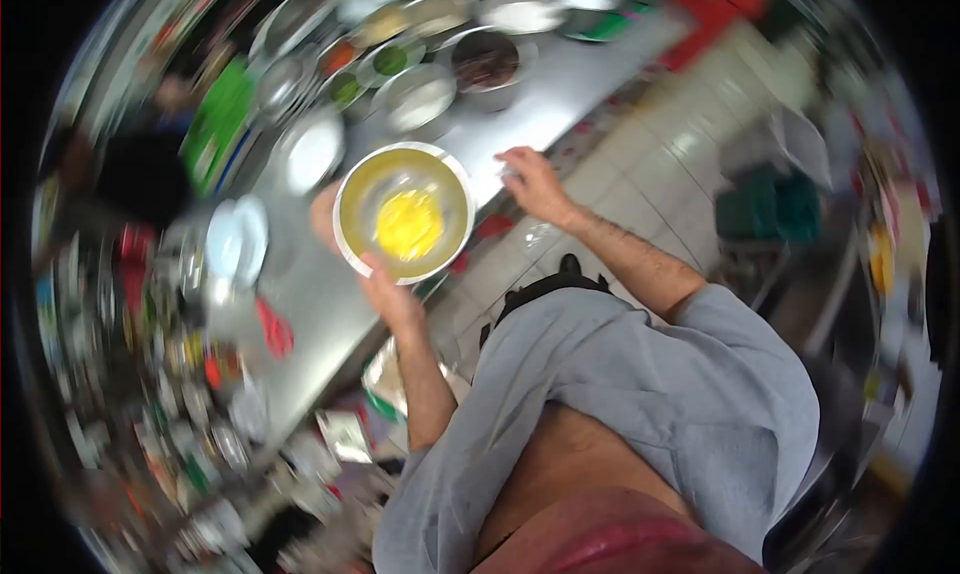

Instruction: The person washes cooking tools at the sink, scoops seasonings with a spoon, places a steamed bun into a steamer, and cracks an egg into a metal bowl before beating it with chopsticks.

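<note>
A wide metal mixing bowl (459, 224) with a bright yellow mass, perhaps egg (410, 224), at its bottom is tilted toward me. My left hand (393, 302) is closed on its near rim, thumb over the edge and the other fingers hidden beneath. A skin-toned patch shows at the bowl's far left side; I cannot tell whose fingers these are. To the right of the bowl, my right hand (538, 186) hovers by the counter edge. Its fingers are slightly bent and apart, with no object clearly visible in them.
On the steel counter (310, 349) are a white bowl (310, 152), pale blue plates (238, 242) and a red-handled item (274, 328). Several ingredient bowls line the back, near a green board (220, 114). A teal bin (768, 209) stands right, on the tiled floor (640, 159).
</note>
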Tool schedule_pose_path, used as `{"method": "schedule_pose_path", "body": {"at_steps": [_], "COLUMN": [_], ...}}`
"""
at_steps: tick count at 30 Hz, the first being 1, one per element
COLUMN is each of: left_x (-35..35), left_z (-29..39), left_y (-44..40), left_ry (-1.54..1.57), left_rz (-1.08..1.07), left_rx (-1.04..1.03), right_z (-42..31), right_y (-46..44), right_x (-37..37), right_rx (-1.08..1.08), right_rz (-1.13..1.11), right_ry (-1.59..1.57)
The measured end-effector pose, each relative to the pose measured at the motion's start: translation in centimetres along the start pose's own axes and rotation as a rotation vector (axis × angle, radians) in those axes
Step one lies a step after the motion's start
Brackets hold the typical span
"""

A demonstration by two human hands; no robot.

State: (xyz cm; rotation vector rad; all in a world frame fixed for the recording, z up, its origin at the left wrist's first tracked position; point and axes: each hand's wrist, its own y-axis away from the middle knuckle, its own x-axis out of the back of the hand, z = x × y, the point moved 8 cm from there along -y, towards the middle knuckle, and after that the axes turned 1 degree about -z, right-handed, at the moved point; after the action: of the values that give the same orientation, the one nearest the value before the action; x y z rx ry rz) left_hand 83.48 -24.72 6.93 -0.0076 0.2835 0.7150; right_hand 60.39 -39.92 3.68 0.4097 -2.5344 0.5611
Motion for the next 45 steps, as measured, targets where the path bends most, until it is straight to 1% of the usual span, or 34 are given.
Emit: {"method": "schedule_pose_path", "body": {"at_steps": [1, 2, 3, 4, 6, 7, 8, 10, 11, 13, 14, 16, 18, 19, 22, 25, 26, 28, 29, 30, 32, 34, 35, 36, 38, 40, 42, 43, 45], "left_x": [-1.8, -2.9, -5.3, -8.3, -12.1, -14.1, -15.1, -17.1, -17.7, -18.5, -17.9, -16.6, -13.4, -12.0, -7.7, -4.3, -4.0, -2.8, -2.3, -2.1, -3.1, -2.0, -0.3, 1.9, 8.8, 14.3, 17.5, 18.7, 20.7], "left_z": [-0.4, -1.9, -1.9, -2.4, -3.3, -4.2, -4.5, -5.8, -5.8, -5.3, -4.9, -4.6, -4.7, -4.7, -6.1, -7.4, -7.7, -8.5, -9.3, -9.8, -8.7, -8.8, -8.1, -7.9, -5.2, -2.9, -0.5, 0.1, -0.4], "left_y": [-0.4, -1.1, -1.1, -1.0, -1.0, -0.8, -0.2, 0.2, 0.5, 1.2, 1.2, 1.8, 1.8, 2.1, 2.5, 2.4, 2.3, 1.7, 1.1, 0.4, 0.1, 0.2, 0.5, -0.1, -1.4, -3.1, -5.8, -7.7, -11.4], "left_ry": [0.009, 0.037, 0.003, 0.005, -0.005, 0.036, 0.032, 0.157, 0.19, 0.223, 0.228, 0.234, 0.206, 0.188, 0.156, 0.082, 0.084, 0.095, 0.144, 0.197, 0.281, 0.259, 0.149, 0.16, -0.247, -0.176, -0.068, -0.028, 0.031], "left_rz": [-0.079, -0.108, -0.198, -0.292, -0.338, -0.394, -0.386, -0.384, -0.364, -0.323, -0.267, -0.191, -0.075, -0.037, 0.092, 0.278, 0.293, 0.373, 0.38, 0.316, 0.271, 0.21, 0.327, 0.359, 0.578, 0.704, 0.685, 0.639, 0.552], "left_rx": [-0.018, 0.033, 0.048, 0.068, 0.101, 0.148, 0.131, 0.19, 0.187, 0.144, 0.121, 0.112, 0.03, 0.035, 0.027, 0.054, 0.045, 0.057, 0.058, 0.036, 0.016, 0.144, 0.159, 0.144, -0.125, -0.219, -0.177, -0.17, -0.103], "right_z": [1.7, 3.0, 4.5, 6.3, 10.6, 11.9, 12.9, 15.4, 17.0, 19.2, 20.5, 20.4, 22.0, 22.8, 24.1, 23.2, 22.6, 21.0, 20.8, 20.5, 19.6, 18.4, 17.8, 17.2, 17.1, 16.7, 16.1, 15.5, 14.9], "right_y": [1.7, 3.5, 5.3, 7.0, 11.2, 13.4, 16.1, 19.9, 22.2, 25.9, 27.5, 28.5, 28.5, 27.4, 24.2, 18.4, 16.8, 13.6, 12.7, 12.0, 11.2, 11.2, 11.2, 11.2, 12.0, 11.8, 11.3, 10.6, 10.3], "right_x": [2.2, 4.7, 7.1, 9.9, 13.5, 15.8, 18.0, 21.5, 22.8, 24.9, 25.7, 26.7, 27.0, 27.0, 27.1, 26.6, 26.4, 25.6, 24.9, 24.0, 22.4, 20.7, 19.7, 18.7, 17.2, 15.3, 13.8, 12.7, 12.2], "right_rx": [-0.056, -0.107, -0.27, -0.306, -0.474, -0.567, -0.583, -0.608, -0.691, -0.77, -0.816, -0.955, -0.987, -0.973, -0.94, -0.821, -0.814, -0.732, -0.725, -0.711, -0.67, -0.651, -0.667, -0.651, -0.729, -0.746, -0.761, -0.747, -0.75], "right_rz": [0.068, 0.137, 0.171, 0.255, 0.379, 0.492, 0.571, 0.67, 0.689, 0.76, 0.744, 0.719, 0.675, 0.609, 0.552, 0.461, 0.445, 0.404, 0.394, 0.376, 0.366, 0.374, 0.367, 0.333, 0.389, 0.374, 0.383, 0.354, 0.324], "right_ry": [0.018, 0.034, -0.093, -0.063, -0.091, -0.138, -0.127, -0.127, -0.161, -0.263, -0.259, -0.325, -0.368, -0.375, -0.406, -0.457, -0.461, -0.395, -0.399, -0.407, -0.443, -0.471, -0.478, -0.483, -0.469, -0.478, -0.49, -0.495, -0.478]}}
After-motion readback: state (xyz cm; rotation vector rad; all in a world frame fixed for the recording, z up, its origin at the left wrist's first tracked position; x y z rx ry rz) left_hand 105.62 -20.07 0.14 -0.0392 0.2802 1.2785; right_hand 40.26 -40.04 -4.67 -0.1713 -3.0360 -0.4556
